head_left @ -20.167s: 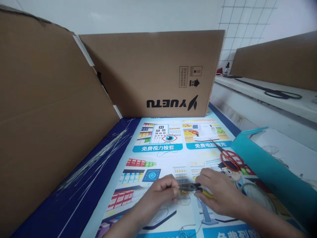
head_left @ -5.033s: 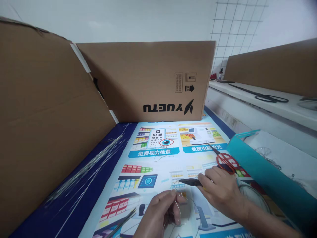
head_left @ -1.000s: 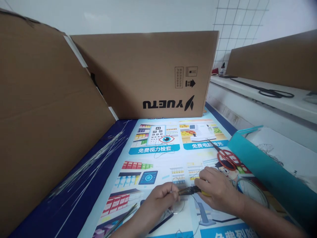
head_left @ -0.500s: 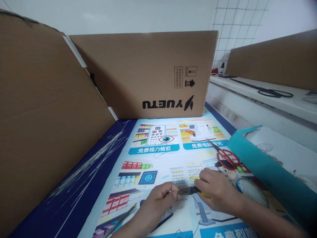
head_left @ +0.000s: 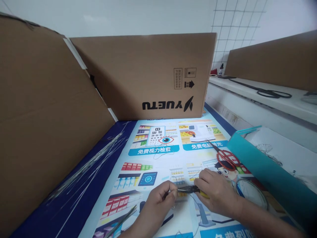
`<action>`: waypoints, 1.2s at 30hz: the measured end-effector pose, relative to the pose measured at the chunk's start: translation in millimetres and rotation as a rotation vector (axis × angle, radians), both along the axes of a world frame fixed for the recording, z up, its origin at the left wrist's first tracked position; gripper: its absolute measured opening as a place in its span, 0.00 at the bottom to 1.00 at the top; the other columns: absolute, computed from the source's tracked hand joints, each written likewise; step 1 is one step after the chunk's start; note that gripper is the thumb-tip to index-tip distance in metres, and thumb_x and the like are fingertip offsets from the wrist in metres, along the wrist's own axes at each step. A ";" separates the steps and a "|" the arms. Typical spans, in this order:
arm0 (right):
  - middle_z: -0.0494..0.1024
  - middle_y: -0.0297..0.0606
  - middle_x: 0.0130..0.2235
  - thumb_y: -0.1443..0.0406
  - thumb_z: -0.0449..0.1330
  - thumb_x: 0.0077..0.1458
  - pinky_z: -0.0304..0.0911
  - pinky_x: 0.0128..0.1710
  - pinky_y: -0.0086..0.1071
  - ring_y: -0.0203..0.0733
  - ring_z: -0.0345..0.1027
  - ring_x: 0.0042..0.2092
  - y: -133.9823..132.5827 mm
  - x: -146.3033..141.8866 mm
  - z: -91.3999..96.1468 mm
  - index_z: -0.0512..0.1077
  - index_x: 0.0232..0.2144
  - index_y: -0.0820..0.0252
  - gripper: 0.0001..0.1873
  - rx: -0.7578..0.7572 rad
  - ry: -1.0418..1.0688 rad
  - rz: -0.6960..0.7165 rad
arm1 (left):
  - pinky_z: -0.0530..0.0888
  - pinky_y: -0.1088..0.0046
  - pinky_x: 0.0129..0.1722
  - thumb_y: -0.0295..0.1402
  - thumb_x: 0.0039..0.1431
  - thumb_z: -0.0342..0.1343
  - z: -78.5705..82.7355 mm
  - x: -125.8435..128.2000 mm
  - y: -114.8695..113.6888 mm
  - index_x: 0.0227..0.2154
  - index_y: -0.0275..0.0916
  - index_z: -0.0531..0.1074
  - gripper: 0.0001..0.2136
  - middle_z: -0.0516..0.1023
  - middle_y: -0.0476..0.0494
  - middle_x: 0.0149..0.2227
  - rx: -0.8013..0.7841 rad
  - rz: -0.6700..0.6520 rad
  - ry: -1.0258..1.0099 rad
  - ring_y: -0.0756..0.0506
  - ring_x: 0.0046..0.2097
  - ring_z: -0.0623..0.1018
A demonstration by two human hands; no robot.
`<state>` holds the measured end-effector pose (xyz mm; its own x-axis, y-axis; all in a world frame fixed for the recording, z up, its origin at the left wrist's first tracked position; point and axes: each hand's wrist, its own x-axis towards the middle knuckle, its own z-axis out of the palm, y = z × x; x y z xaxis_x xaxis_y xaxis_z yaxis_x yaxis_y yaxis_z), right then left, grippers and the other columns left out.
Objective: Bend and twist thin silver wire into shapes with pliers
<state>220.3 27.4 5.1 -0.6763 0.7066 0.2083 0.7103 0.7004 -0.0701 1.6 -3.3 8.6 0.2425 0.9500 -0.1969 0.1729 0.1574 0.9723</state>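
Observation:
With thumb and fingers pinched together, my left hand (head_left: 162, 198) holds a thin wire (head_left: 197, 202) that loops down over the printed sheet. My right hand (head_left: 218, 191) is wrapped round the yellow handles of a pair of pliers (head_left: 188, 189). The jaws of the pliers point left and meet the wire right at my left fingertips. What exactly the jaw tips grip is hidden by my left fingers. Just beyond my right hand lie red-handled scissors (head_left: 226, 158), and a coil of wire (head_left: 252, 193) rests beside my right forearm.
Bundles of straight wires lie on the blue cloth (head_left: 81, 175) at left and near my left forearm. Cardboard panels (head_left: 148, 72) stand at the left and back. A teal box (head_left: 267, 172) holding wire pieces sits at right, below a white ledge (head_left: 272, 87) with dark-handled scissors.
My left hand has shifted very slightly, and the pliers' jaws lie a little more level at its fingertips. Both hands keep their hold.

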 end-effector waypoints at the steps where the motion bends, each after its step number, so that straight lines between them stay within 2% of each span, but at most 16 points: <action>1: 0.66 0.37 0.33 0.64 0.53 0.52 0.49 0.31 0.34 0.43 0.57 0.36 -0.7 -0.5 -0.1 0.64 0.31 0.58 0.03 0.000 0.008 -0.006 | 0.57 0.75 0.27 0.34 0.53 0.47 -2.0 0.3 -0.1 0.22 0.39 0.62 0.07 0.59 0.53 0.21 0.005 0.007 -0.007 0.50 0.26 0.58; 6: 0.66 0.38 0.33 0.65 0.54 0.51 0.49 0.30 0.34 0.42 0.58 0.36 -3.3 -3.2 -0.3 0.65 0.31 0.58 0.03 -0.013 0.049 -0.024 | 0.57 0.76 0.26 0.37 0.54 0.47 -8.9 2.0 -1.6 0.22 0.39 0.62 0.09 0.60 0.53 0.21 0.020 0.061 -0.009 0.50 0.26 0.59; 12: 0.66 0.37 0.33 0.66 0.53 0.51 0.51 0.30 0.33 0.41 0.59 0.35 -6.0 -5.0 -5.8 0.65 0.30 0.58 0.02 -0.047 0.097 -0.045 | 0.56 0.76 0.25 0.35 0.52 0.47 -6.8 3.7 -4.1 0.21 0.40 0.61 0.08 0.59 0.53 0.21 0.007 0.103 0.006 0.50 0.25 0.57; 16: 0.66 0.37 0.33 0.65 0.53 0.51 0.51 0.29 0.32 0.40 0.59 0.34 -7.2 -5.2 -7.8 0.65 0.29 0.58 0.02 -0.048 0.108 -0.038 | 0.55 0.77 0.24 0.37 0.53 0.48 -5.6 4.2 -4.7 0.22 0.40 0.62 0.09 0.59 0.54 0.20 -0.008 0.103 -0.019 0.51 0.24 0.56; 22: 0.66 0.37 0.32 0.64 0.53 0.50 0.50 0.29 0.33 0.41 0.59 0.33 -8.9 -5.3 -7.5 0.64 0.29 0.58 0.03 -0.046 0.126 -0.038 | 0.56 0.76 0.25 0.34 0.52 0.48 -5.1 3.9 -4.3 0.21 0.39 0.62 0.07 0.62 0.53 0.20 0.014 0.085 -0.038 0.51 0.24 0.58; 26: 0.65 0.37 0.33 0.65 0.53 0.50 0.50 0.29 0.33 0.42 0.59 0.34 -9.8 -5.1 -8.1 0.64 0.29 0.58 0.03 -0.031 0.126 -0.035 | 0.59 0.76 0.27 0.35 0.53 0.49 -6.2 2.8 -3.8 0.21 0.39 0.63 0.09 0.63 0.52 0.20 0.021 0.064 -0.083 0.50 0.26 0.61; 36: 0.65 0.37 0.32 0.65 0.53 0.50 0.49 0.28 0.33 0.41 0.59 0.33 -9.7 -5.8 -5.5 0.63 0.28 0.58 0.02 -0.030 0.108 -0.022 | 0.58 0.76 0.26 0.37 0.51 0.53 -13.3 4.4 -1.7 0.21 0.38 0.64 0.10 0.66 0.52 0.18 -0.124 0.071 -0.283 0.52 0.23 0.61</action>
<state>214.5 17.7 -0.4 -0.6349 0.7283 0.2579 0.7129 0.6809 -0.1679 6.0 -5.1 -4.7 0.2381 0.9395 -0.2462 -0.1170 0.2794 0.9530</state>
